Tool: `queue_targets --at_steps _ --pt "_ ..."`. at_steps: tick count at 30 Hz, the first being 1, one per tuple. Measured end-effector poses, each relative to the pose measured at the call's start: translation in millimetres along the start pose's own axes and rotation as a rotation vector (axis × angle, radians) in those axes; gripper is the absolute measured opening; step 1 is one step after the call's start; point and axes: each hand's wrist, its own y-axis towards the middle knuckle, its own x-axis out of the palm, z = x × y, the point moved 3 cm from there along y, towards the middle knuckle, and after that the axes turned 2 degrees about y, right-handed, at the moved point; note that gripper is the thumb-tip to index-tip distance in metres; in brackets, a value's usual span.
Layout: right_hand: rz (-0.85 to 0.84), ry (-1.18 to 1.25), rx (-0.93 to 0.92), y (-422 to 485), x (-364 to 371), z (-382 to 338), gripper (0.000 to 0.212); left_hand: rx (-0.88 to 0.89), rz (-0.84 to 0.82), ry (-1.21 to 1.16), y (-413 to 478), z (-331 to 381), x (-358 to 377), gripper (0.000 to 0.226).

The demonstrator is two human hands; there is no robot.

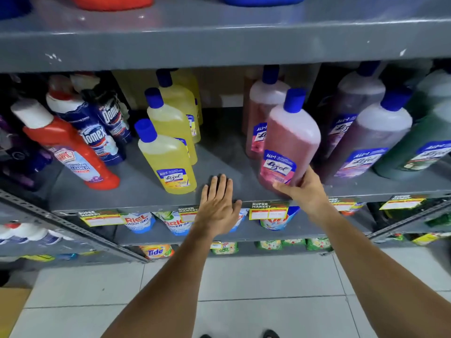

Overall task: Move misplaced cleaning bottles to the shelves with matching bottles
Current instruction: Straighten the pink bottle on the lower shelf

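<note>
The right hand [302, 189] is clamped around the lower part of a pink translucent plastic Lizol bottle with a blue cap [289, 142], which stands at the near edge of the grey metal shelf [219, 152]. Just behind it stands 1 more pink bottle of the same kind [262, 113]. The left hand [218, 203] lies flat and open, fingers spread, on the bare shelf surface between the pink bottle and a row of 3 yellow Lizol bottles with blue caps [168, 152] on the left. Farther left are a red Harpic bottle with a white cap [70, 147] and dark blue Domex bottles [97, 132]. To the right of the pink bottles stand purple Lizol bottles [366, 140], then a green Lizol bottle [419, 142]. Yellow price tags [268, 211] line the shelf's front edge.
</note>
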Motion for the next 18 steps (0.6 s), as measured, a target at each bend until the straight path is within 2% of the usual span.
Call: queue_targets --at_steps 5,8,12,18 --pt "-0.16 -0.069 0.043 8 6 -4 0.071 0.002 0.013 -0.01 -2 1 -2 0.076" --pt "-0.166 -0.126 0.031 9 8 -2 0.074 0.002 -0.001 -0.012 -2 1 -2 0.074" --pt "-0.162 -0.157 0.014 11 5 -3 0.067 0.01 0.014 -0.018 -2 1 -1 0.067" --pt "-0.166 -0.122 -0.009 25 -3 -7 0.073 0.007 0.002 -0.02 0 -1 1 0.067"
